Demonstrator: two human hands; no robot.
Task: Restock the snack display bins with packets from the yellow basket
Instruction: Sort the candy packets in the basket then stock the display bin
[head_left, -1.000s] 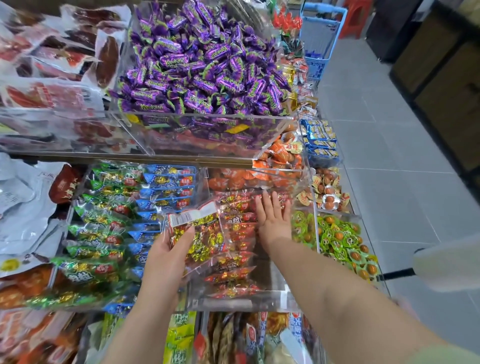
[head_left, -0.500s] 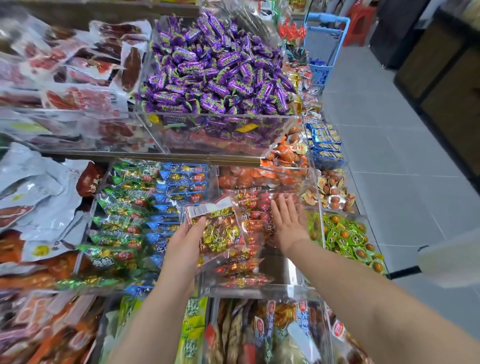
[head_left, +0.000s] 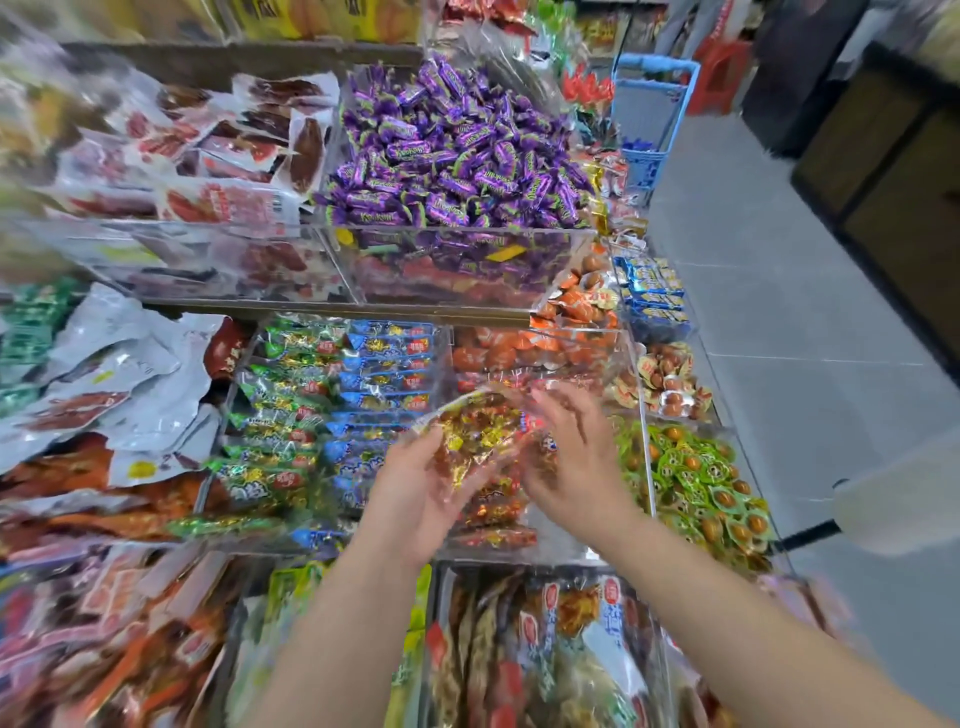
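Since the earlier frames, the right hand (head_left: 576, 462) has lifted off the stock it was pressing flat and swung across toward the packet (head_left: 475, 431), which has tipped from a raised, label-up attitude to lie lower and flatter. The packet, clear film over gold-and-red wrapped pieces, sits directly ahead of the left hand (head_left: 415, 483) and just inside the right, over the clear bin (head_left: 519, 553) that holds matching packets below both hands. The left hand grips it from the near edge, thumb on top and fingers curled beneath; judged, this hold keeps the film level so it can be laid on the row. The right hand is spread, fingers apart and blurred by motion, alongside the packet's right edge; contact cannot be confirmed. Judged purpose: to steady or guide the far end and keep the loose stock from shifting. Both forearms reach forward and converge, wrists roughly level, palms turned inward toward each other. Outboard of the left hand lie blue and green packets (head_left: 358, 395); outboard of the right hand, green-wrapped snacks (head_left: 696, 483); beyond both, on the upper tier, purple-wrapped sweets (head_left: 457, 156). Placement is not yet complete
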